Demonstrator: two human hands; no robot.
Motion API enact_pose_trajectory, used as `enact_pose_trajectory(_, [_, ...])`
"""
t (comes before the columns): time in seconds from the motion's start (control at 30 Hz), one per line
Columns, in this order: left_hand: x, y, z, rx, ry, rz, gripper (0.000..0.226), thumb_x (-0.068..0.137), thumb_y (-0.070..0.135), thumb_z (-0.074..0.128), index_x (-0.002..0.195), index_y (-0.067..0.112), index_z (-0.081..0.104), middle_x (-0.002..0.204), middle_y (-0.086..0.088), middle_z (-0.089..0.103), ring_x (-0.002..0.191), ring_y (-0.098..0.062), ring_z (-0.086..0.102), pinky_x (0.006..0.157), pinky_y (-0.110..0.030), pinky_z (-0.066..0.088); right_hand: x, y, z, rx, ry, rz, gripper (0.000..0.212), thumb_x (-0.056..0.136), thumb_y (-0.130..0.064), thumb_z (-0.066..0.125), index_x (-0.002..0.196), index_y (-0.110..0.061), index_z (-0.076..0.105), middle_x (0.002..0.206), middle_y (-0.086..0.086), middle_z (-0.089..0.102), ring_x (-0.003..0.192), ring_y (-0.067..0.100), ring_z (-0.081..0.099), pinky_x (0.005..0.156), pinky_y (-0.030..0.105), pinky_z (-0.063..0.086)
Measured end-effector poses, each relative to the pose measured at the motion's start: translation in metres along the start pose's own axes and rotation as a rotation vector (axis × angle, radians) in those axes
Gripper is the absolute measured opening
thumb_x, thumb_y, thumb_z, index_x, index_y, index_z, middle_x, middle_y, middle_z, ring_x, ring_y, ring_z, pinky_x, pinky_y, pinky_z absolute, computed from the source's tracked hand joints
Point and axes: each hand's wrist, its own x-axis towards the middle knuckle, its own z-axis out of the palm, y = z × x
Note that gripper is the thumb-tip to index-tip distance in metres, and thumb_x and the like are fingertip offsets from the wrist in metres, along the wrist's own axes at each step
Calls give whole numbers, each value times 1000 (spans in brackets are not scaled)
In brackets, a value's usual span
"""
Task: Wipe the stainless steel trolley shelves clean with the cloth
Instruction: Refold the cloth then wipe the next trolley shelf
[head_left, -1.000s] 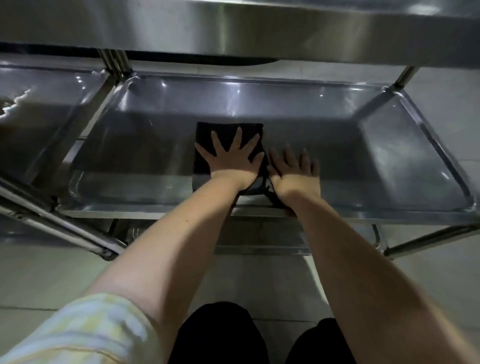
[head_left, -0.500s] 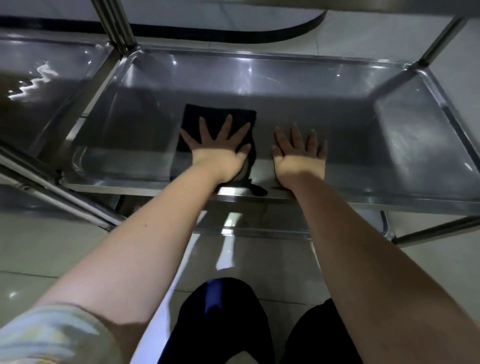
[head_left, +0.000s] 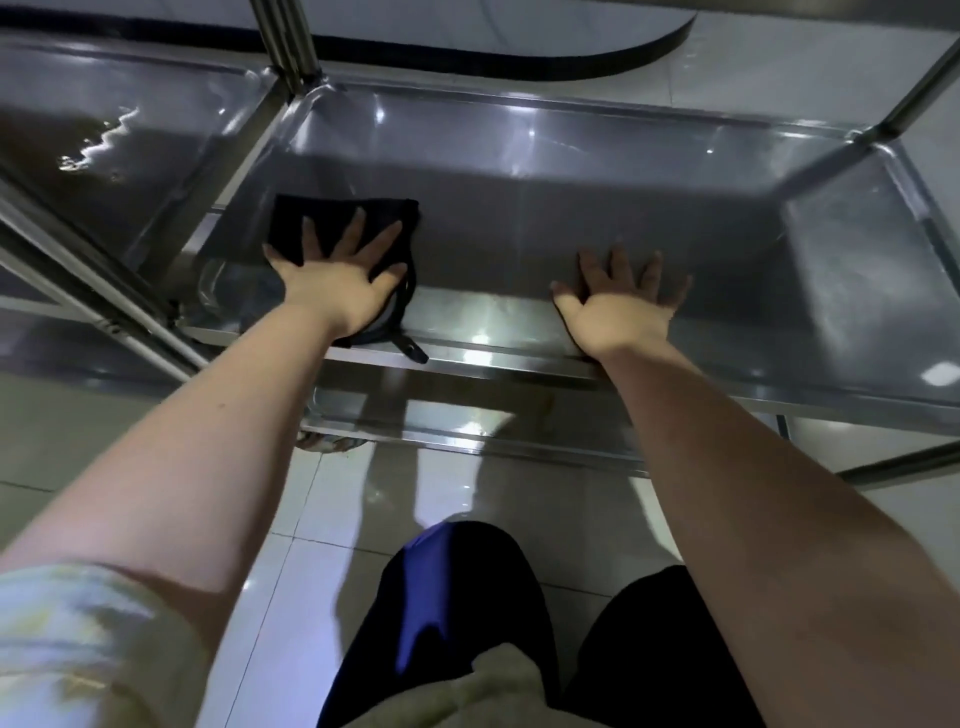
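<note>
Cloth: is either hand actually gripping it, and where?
Not gripped. The left hand presses flat on the near half of the cloth, fingers spread; the right hand lies flat on the bare shelf, apart from it.

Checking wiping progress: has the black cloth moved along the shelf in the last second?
Yes. Pressed under the left hand, the cloth has slid left along the shelf, toward the left corner post and away from the right hand.
</note>
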Motion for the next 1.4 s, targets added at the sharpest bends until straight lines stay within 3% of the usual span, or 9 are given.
enact_pose_trajectory(0.13, [-2, -3, -1, -21, 10, 1, 55, 96, 67, 20, 147, 60, 2, 164, 14, -6, 148, -40, -11, 107, -76, -9, -8, -56, 3, 72, 1, -112, 60, 98, -62, 21, 153, -46, 3, 165, -8, -1, 149, 38, -10, 112, 64, -15])
enact_pose_trajectory(0.23, [-10, 16, 1, -15, 4, -9, 55, 97, 65, 19, 149, 58, 2, 164, 13, -7, 148, -41, -13, 106, -76, -8, -5, -72, 12, 62, -33, -30, 54, 101, -56, 16, 153, -46, 3, 164, -11, -3, 149, 37, -12, 111, 67, -14])
enact_pose_trajectory(0.4, [-25, 72, 6, -35, -28, 138, 55, 97, 64, 19, 149, 58, 2, 163, 14, -9, 146, -42, -17, 103, -77, -13, -4, -69, 13, 62, -59, -4, 55, 100, -57, 15, 153, -47, 7, 164, -13, -2, 149, 35, -12, 113, 64, -12])
enact_pose_trajectory(0.7, [-20, -80, -14, -41, -54, -36, 58, 93, 72, 21, 147, 61, 1, 164, 13, -9, 148, -40, -11, 113, -68, -5, -5, -73, 16, 6, -28, 4, 55, 99, -60, 17, 151, -50, 4, 163, -16, -5, 149, 35, -12, 114, 64, -9])
enact_pose_trajectory(1.03, [-63, -51, 5, 11, -41, 17, 56, 94, 71, 11, 146, 61, -6, 163, 11, -14, 147, -43, -15, 112, -69, -7, -7, -71, 16, -24, -36, -24, 61, 95, -67, 18, 151, -50, 2, 164, -14, -7, 148, 39, -13, 112, 67, -8])
enact_pose_trajectory(1.2, [-21, -48, -6, -38, -65, 7, 57, 94, 70, 19, 147, 61, -2, 163, 11, -15, 146, -43, -19, 108, -73, -10, -12, -71, 17, -50, -13, -281, 65, 88, -77, 24, 148, -58, 4, 163, -19, -1, 149, 34, -10, 113, 64, -10])
enact_pose_trajectory(1.4, [57, -46, -18, -2, -38, 30, 58, 95, 71, 17, 147, 58, -5, 163, 9, -15, 147, -43, -15, 110, -72, -7, -8, -70, 22, -47, -24, -288, 67, 84, -82, 22, 144, -63, 0, 160, -26, -8, 149, 30, -15, 112, 63, -13])
